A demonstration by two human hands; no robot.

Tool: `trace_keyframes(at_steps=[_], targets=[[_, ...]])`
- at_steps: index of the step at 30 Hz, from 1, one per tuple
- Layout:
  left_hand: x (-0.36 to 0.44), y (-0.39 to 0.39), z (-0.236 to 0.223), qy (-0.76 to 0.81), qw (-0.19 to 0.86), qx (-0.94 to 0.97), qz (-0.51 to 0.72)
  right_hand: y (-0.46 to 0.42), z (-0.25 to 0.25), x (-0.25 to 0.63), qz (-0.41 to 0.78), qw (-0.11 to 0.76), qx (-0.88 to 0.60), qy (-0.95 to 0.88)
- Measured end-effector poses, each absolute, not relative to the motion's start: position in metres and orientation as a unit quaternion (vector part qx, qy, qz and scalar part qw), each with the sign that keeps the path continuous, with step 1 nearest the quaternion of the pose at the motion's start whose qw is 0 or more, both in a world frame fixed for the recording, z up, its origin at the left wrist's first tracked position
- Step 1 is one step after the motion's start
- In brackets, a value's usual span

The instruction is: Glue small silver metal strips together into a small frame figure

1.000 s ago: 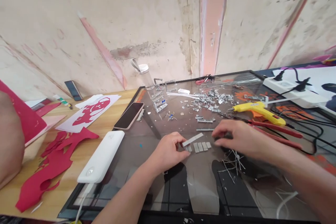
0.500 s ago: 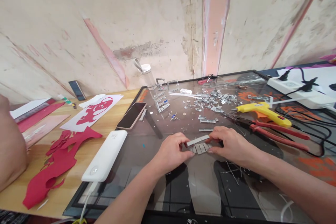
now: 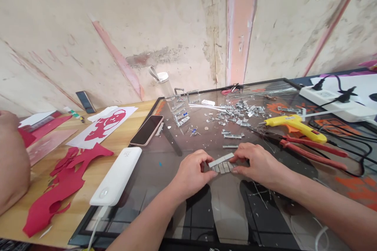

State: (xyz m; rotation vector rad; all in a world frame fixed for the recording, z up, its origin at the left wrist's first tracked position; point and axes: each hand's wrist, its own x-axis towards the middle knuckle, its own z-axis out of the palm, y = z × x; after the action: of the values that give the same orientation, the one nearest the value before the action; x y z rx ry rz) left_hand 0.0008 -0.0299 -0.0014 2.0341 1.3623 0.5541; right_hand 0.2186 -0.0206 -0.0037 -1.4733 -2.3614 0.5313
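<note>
A small piece made of grey metal strips [image 3: 223, 166] is held between both hands above the dark glass tabletop [image 3: 165, 188]. A long strip runs along its top, with several short slats side by side below it. My left hand [image 3: 196, 170] pinches its left end between thumb and fingers. At its right end, my right hand [image 3: 256, 162] grips it the same way. Just beyond the hands lie a few loose metal strips [image 3: 232, 136] and a heap of small metal scraps [image 3: 241, 111].
To the right lie a yellow glue gun [image 3: 297, 125], red-handled pliers [image 3: 312, 151] and a power strip [image 3: 326, 100] with cables. On the left are a phone [image 3: 147, 130], a white power bank [image 3: 116, 176] and red paper cutouts [image 3: 55, 200]. A clear bottle [image 3: 165, 86] stands behind. Another person's arm [image 3: 13, 160] shows at far left.
Both hands keep hold of the metal piece and have barely moved; its top strip looks slightly shifted. The other person's arm at the left has moved a little.
</note>
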Motion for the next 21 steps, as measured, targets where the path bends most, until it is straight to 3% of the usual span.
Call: trace_keyframes(at_steps=[21], targets=[[0.0008, -0.0323, -0.0036, 0.523, 0.308, 0.764, 0.218, -0.0226, -0.0061, 0.2159, 0.208, 0.184, -0.515, -0.811]])
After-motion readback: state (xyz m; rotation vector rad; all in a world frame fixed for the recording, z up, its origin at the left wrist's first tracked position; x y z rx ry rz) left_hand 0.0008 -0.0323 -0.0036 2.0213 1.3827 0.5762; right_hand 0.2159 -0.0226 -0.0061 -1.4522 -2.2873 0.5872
